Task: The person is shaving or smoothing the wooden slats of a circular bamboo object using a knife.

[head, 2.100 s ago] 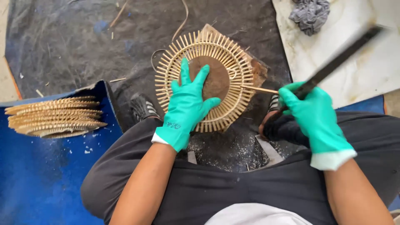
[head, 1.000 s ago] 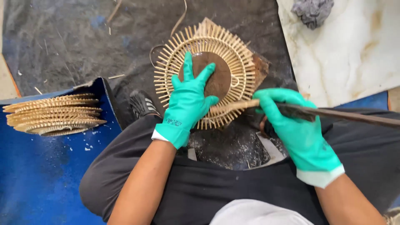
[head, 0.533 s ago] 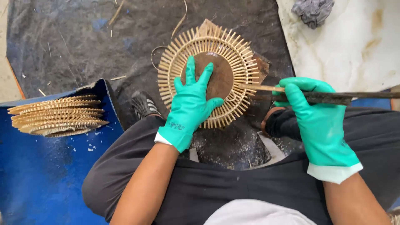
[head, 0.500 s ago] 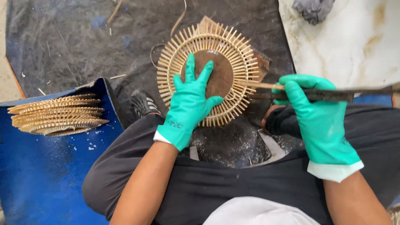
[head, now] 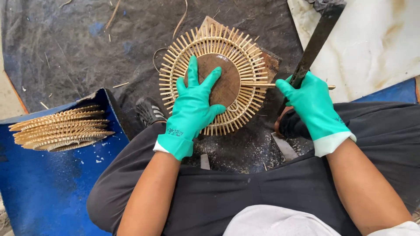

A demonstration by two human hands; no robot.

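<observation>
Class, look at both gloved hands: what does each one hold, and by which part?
The right hand grips a long dark blade at its lower end. The left hand holds nothing; it presses flat on the round rattan piece.

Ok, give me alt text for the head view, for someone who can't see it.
Left hand in a green glove presses flat on a round woven rattan piece with radiating spokes, while the gloved right hand holds a long dark blade at its right edge. A stack of similar pieces lies on a blue sheet to the left.

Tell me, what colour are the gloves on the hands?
Green-teal, with white cuffs, on the left hand and right hand; the head view shows them.
</observation>
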